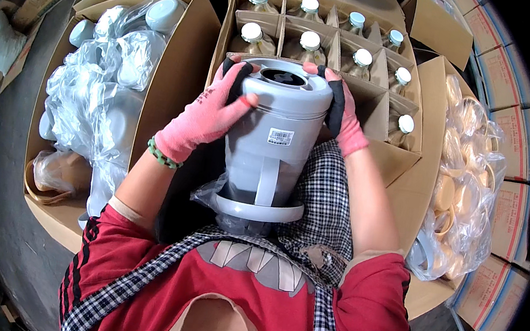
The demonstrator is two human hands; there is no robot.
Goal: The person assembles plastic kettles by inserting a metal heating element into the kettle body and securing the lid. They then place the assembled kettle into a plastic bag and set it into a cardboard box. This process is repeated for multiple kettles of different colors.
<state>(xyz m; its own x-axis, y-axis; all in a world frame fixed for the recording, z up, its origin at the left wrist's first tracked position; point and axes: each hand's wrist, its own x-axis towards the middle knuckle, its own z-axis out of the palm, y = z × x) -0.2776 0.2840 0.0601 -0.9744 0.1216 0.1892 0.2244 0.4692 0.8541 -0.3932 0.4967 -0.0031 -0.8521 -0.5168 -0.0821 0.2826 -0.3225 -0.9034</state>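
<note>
Left hand: pink knit glove with dark fingertips; grip wrapped around the left side of the top collar of the grey flask casing, thumb laid over its shoulder.
Right hand: same glove type; grip pressed against the right side of the collar, fingers curled over the rim.
Casing position: held upright against the lap and checked apron, in front of the divided carton; open mouth facing up, base flange toward the body. A white label sits on its front wall.
Under the base: crumpled clear plastic bag, touching the flange.
Divided carton: cardboard cells holding glass liners with white caps; the near cells, just beyond the casing, look vacant.
Left carton: more grey-white parts in clear bags.
Right side: bag of tan ring-shaped parts resting on the carton flap.
Step in hand (judgement): both hands seating or turning the collar on the casing; looks like mid-assembly.
Next move calls for (judgement): an even two-sided squeeze, casing kept upright, then one hand freed toward the liners.
</note>
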